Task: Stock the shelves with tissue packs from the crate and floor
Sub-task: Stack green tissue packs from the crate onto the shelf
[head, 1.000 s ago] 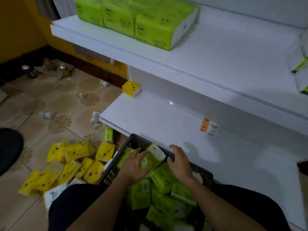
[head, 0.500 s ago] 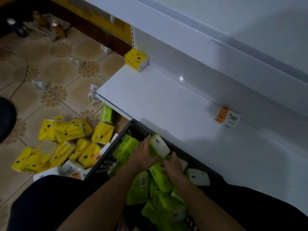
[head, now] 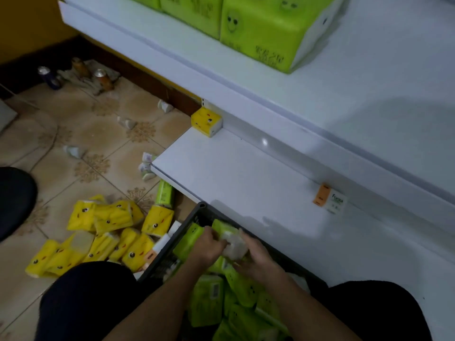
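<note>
A black crate (head: 194, 217) between my knees holds several green tissue packs (head: 209, 299). My left hand (head: 209, 247) and my right hand (head: 256, 257) grip one green pack (head: 227, 233) between them at the crate's far end, its white end facing up. Yellow tissue packs (head: 108, 232) lie heaped on the tiled floor left of the crate. The lower white shelf (head: 246, 183) carries one yellow pack (head: 206, 121) at its back left corner. Large green packs (head: 261, 30) stand on the upper shelf (head: 369, 82).
An orange and white price tag (head: 330, 198) sits at the back of the lower shelf. A green pack (head: 164, 194) leans under the shelf edge. Cans (head: 101, 78) and small scraps (head: 73, 151) litter the floor by the wall. A dark round object (head: 13, 198) is at the left edge.
Both hands closed in on one green pack in the crate and now grip it together, raised a little. The view tilted down, then back up toward the upper shelf.
</note>
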{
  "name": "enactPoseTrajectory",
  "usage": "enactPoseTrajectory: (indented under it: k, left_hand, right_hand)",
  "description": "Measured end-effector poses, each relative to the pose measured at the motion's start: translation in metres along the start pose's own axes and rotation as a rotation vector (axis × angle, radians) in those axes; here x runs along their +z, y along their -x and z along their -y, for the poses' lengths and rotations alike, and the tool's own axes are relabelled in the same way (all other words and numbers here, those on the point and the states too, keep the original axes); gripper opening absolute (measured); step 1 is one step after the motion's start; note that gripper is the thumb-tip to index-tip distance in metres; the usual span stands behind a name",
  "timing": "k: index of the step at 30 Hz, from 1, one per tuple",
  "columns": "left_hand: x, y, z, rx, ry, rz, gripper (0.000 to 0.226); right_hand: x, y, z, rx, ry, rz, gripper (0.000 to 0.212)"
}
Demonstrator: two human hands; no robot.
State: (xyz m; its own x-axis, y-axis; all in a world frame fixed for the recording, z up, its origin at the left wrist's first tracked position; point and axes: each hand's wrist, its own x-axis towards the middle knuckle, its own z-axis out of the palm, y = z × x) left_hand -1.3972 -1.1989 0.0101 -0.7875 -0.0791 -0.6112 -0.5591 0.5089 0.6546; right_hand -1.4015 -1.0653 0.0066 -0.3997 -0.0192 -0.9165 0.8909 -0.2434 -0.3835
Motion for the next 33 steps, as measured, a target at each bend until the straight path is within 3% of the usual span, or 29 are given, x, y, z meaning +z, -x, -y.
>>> enactPoseTrajectory:
  k: [4,9,12,16,19,23,27,29,33]
  left_hand:
    - [-0.020,0.025,-0.015,0.074,0.269,-0.084,0.028]
    - [-0.037,0.063,-0.017,0.180,0.384,-0.144,0.027]
    - [-0.050,0.082,-0.010,0.250,0.313,-0.185,0.037]
    - [-0.080,0.105,-0.020,0.320,0.192,-0.199,0.102]
    - [-0.099,0.127,-0.043,0.456,0.064,-0.175,0.123]
    - [-0.120,0.152,-0.078,0.588,-0.120,-0.268,0.113]
    - [-0.147,0.168,-0.114,0.682,-0.081,-0.390,0.090]
    - [-0.160,0.179,-0.136,0.724,-0.090,-0.485,0.080]
    - [-0.173,0.191,-0.178,0.839,-0.121,-0.588,0.079]
  right_hand:
    - [0.014,0.022,0.015,-0.283,0.117,-0.157,0.027]
    - [0.020,0.069,0.014,-0.592,0.327,-0.199,0.024]
    - [0.018,0.095,0.014,-0.737,0.415,-0.160,0.021]
    - [0.015,0.131,0.024,-0.890,0.367,-0.119,0.020]
    - [0.017,0.154,0.037,-0.923,0.326,-0.045,0.028]
    - [0.023,0.195,0.055,-1.097,0.383,-0.024,0.031]
    - [0.022,0.237,0.076,-1.250,0.435,0.015,0.039]
    - [0.021,0.258,0.083,-1.341,0.500,0.033,0.055]
    - [0.016,0.285,0.102,-1.575,0.683,-0.013,0.090]
